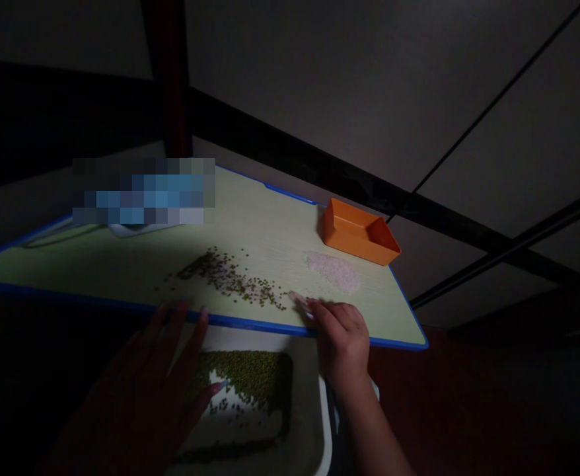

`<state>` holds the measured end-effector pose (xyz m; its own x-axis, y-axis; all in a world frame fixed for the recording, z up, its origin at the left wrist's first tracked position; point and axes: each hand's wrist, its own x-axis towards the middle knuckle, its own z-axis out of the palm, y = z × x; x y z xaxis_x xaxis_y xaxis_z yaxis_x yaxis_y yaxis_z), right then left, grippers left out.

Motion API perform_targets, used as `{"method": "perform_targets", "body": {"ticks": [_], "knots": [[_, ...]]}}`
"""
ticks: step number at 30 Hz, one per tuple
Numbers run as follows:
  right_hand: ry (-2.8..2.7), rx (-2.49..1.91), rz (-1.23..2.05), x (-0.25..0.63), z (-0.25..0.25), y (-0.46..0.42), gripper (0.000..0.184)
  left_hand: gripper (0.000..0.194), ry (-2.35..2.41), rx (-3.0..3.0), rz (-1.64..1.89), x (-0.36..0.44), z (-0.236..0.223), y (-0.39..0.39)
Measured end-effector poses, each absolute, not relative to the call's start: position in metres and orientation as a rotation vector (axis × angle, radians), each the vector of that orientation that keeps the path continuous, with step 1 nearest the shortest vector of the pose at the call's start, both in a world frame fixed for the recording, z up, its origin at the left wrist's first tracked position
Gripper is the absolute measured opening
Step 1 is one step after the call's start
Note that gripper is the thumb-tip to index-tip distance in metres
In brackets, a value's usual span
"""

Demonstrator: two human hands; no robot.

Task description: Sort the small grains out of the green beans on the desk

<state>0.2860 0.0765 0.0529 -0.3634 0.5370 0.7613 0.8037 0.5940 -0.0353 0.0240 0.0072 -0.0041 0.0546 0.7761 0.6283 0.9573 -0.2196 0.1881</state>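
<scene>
My left hand (164, 370) is open, with its fingers spread. Its fingertips reach the blue front edge of the pale board (265, 225), and its thumb is over a white tub (324, 423). Small green beans (250, 373) lie in that tub. My right hand (343, 334) is closed in a pinch at the board's front edge, beside scattered beans (243, 284); a pale sliver shows at its fingertips, too unclear to name. Pale grains are mixed among the scattered beans. Behind the right hand lies a pile of pinkish-white grains (333, 270).
An orange rectangular box (362, 238) stands at the board's back right. At the back left, a pixelated patch (151, 195) hides a bluish object, with a cable (67, 235) lying beside it. Large panels (344, 86) rise behind the board. The surroundings are dark.
</scene>
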Motion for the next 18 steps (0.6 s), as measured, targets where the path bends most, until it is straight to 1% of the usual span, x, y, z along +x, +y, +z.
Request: {"method": "perform_targets", "body": {"ticks": [3, 6, 11, 18], "knots": [[-1.988, -1.022, -0.398, 0.285, 0.046, 0.08, 0.025, 0.078, -1.536, -2.055, -0.753, 0.015, -0.009, 0.01], [-1.945, -0.968, -0.337, 0.284, 0.041, 0.083, 0.025, 0.081, -1.5, -2.029, -0.695, 0.008, -0.013, 0.013], [-1.979, -0.948, -0.341, 0.284, 0.041, 0.084, 0.026, 0.084, -1.454, -2.047, -0.733, 0.006, -0.013, 0.016], [-2.024, -1.022, -0.433, 0.279, 0.047, 0.087, 0.019, 0.088, -1.455, -2.088, -0.829, -0.004, -0.03, 0.024]]}}
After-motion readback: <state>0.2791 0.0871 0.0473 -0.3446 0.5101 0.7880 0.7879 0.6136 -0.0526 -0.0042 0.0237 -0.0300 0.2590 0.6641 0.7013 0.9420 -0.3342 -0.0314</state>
